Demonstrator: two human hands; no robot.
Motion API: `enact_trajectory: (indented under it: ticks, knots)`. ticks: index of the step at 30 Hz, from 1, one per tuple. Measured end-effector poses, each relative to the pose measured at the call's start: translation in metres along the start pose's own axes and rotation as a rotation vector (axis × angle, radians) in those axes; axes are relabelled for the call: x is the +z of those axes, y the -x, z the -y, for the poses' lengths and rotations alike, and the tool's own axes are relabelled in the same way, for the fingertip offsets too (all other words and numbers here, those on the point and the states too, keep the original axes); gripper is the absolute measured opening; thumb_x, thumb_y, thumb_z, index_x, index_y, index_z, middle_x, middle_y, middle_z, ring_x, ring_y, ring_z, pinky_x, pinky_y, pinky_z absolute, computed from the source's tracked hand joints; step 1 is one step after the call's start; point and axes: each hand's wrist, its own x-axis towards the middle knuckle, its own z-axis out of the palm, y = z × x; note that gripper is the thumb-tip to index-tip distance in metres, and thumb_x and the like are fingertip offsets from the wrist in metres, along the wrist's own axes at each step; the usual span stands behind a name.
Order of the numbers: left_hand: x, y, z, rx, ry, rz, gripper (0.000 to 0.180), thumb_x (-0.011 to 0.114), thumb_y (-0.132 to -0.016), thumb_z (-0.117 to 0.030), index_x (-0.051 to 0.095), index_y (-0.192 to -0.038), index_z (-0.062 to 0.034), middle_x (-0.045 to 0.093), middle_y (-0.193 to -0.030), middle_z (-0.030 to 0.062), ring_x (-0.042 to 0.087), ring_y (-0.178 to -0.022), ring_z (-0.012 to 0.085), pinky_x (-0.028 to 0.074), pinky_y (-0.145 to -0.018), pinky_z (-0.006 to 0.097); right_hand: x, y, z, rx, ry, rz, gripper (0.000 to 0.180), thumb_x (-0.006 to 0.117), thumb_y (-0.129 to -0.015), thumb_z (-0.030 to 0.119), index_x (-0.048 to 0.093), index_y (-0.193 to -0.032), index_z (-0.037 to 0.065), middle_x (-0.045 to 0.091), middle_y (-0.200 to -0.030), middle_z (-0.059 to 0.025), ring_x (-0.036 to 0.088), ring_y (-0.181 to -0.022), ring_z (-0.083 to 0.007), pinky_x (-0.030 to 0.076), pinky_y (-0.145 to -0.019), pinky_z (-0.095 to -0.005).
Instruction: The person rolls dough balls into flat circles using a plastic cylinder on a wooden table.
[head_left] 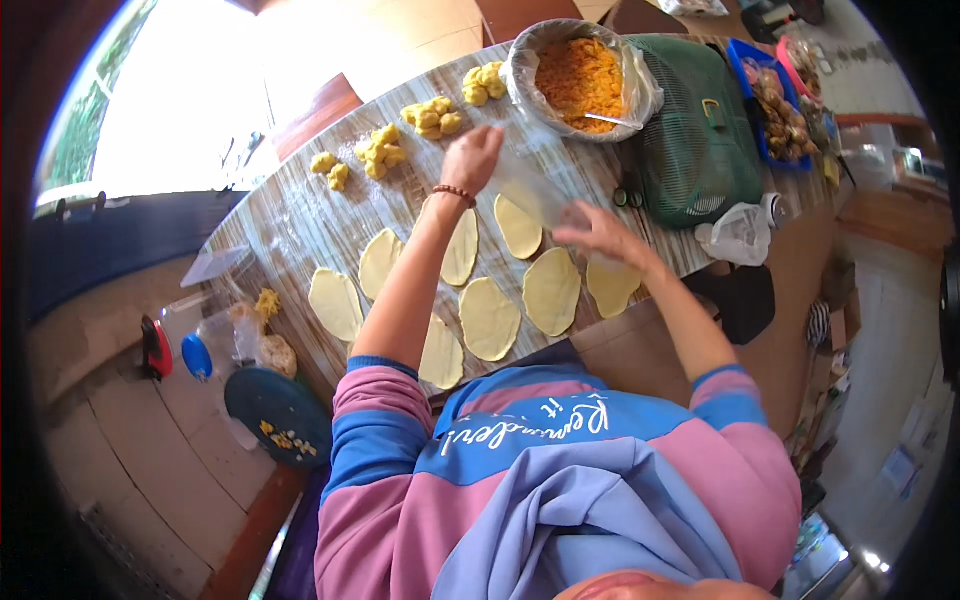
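Note:
A clear plastic sheet (535,190), smeared by motion, stretches between my two hands over the table. My left hand (474,158), with a beaded bracelet at its wrist, is closed on the sheet's upper left end, near a cluster of yellow dough lumps (432,118). At the other end my right hand (600,232) grips the sheet, its fingers partly blurred. Beneath and around my arms lie several flat oval dough pieces (490,318). One flat dough piece (518,226) lies just under the sheet; another (612,286) is partly covered by my right hand and wrist.
A plastic-lined pot (517,75) of orange filling (582,85) stands at the far edge, a spoon handle (613,121) in it. Right of it are a green mesh cover (695,130), scissors (628,199), a blue crate (742,62) and a plastic bag (738,235). A teal stool (255,395) stands lower left.

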Motion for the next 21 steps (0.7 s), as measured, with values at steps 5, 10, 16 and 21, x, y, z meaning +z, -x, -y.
enact_trajectory:
  ticks: [5,10,16,21]
  knots:
    - [0.05,-0.006,-0.001,0.597,-0.266,0.419,0.037,0.056,-0.09,-0.035,0.069,-0.075,-0.0038,0.068,-0.081,0.0182,0.066,-0.081,0.0389,0.052,-0.077,0.05,0.103,0.037,-0.032,0.119,0.091,-0.443,0.077,0.081,-0.076,0.042,0.046,-0.131,0.001,0.063,-0.11,-0.0198,0.064,-0.098,-0.0338,0.054,-0.077,-0.0402]
    - [0.072,0.0,0.021,0.977,-0.478,0.56,0.027,0.059,-0.086,-0.028,0.065,-0.074,-0.0046,0.066,-0.081,0.012,0.063,-0.077,0.0326,0.049,-0.073,0.045,0.176,0.001,-0.059,0.013,0.609,-0.886,0.081,0.076,-0.08,0.038,0.036,-0.139,-0.001,0.055,-0.122,-0.0257,0.057,-0.109,-0.0396,0.048,-0.091,-0.0465]
    - [0.017,0.016,0.064,1.071,-0.312,0.282,0.015,0.058,-0.085,-0.023,0.059,-0.091,-0.0094,0.059,-0.089,0.0065,0.056,-0.089,0.0264,0.042,-0.088,0.041,0.202,-0.007,-0.044,-0.045,0.837,-0.887,0.087,0.072,-0.084,0.031,0.025,-0.15,0.001,0.05,-0.129,-0.025,0.052,-0.11,-0.0399,0.042,-0.092,-0.0494]
    - [-0.012,0.033,0.09,1.009,-0.302,0.232,0.023,0.058,-0.088,-0.026,0.059,-0.103,-0.0089,0.059,-0.109,0.009,0.053,-0.108,0.0286,0.037,-0.101,0.045,0.203,-0.004,-0.035,-0.07,0.855,-0.774,0.088,0.073,-0.081,0.025,0.025,-0.153,0.011,0.053,-0.127,-0.0218,0.052,-0.111,-0.0393,0.043,-0.093,-0.0488]
